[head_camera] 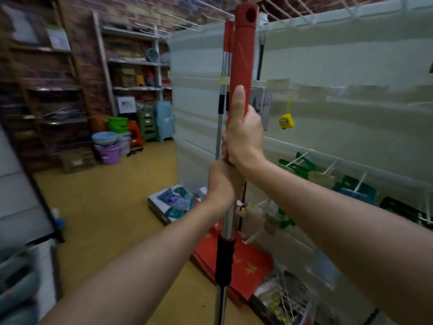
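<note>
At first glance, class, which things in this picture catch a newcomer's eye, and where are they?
A red-handled pole stands upright mid-frame, gripped by the right hand above the left hand. A yellow tape measure hangs on the covered rack at right.

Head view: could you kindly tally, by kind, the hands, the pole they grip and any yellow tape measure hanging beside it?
Hands: 2, the left hand and the right hand
Gripped red-handled pole: 1
Hanging yellow tape measure: 1
Total: 4
</note>
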The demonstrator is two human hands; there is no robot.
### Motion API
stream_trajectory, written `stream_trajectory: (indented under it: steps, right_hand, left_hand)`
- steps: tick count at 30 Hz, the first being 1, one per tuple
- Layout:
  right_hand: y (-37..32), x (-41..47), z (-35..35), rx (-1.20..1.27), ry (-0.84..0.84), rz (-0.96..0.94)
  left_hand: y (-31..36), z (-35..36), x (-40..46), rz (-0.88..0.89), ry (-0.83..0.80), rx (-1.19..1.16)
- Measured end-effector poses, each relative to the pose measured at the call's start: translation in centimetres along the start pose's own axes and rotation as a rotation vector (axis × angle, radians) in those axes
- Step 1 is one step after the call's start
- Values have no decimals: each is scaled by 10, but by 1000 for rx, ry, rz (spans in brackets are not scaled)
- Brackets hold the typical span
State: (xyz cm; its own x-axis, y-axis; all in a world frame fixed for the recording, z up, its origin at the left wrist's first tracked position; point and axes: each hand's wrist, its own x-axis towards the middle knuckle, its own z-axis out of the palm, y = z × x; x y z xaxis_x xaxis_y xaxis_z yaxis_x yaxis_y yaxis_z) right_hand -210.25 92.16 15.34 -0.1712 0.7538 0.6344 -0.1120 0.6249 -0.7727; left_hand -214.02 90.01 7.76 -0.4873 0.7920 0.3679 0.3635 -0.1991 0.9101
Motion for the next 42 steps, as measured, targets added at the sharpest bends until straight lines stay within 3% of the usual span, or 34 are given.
stream_trajectory:
  steps: [8,15,17,30,42]
  right_hand:
    - [33,57,71,250,-339,92]
    - [57,100,135,309,-701,145]
    - [65,114,155,307,-733,137]
    - [118,226,285,186,-493,104]
    - [187,318,339,99,-294,147]
  left_hand:
    - [-19,-57,81,-114,58,66]
    - [-65,-113,144,-157,92,112]
    - [-75,-128,163,-137,82,102]
    - [-128,-194,342,-40,-121,-7]
    - [-178,-189,477,-33,-317,-61]
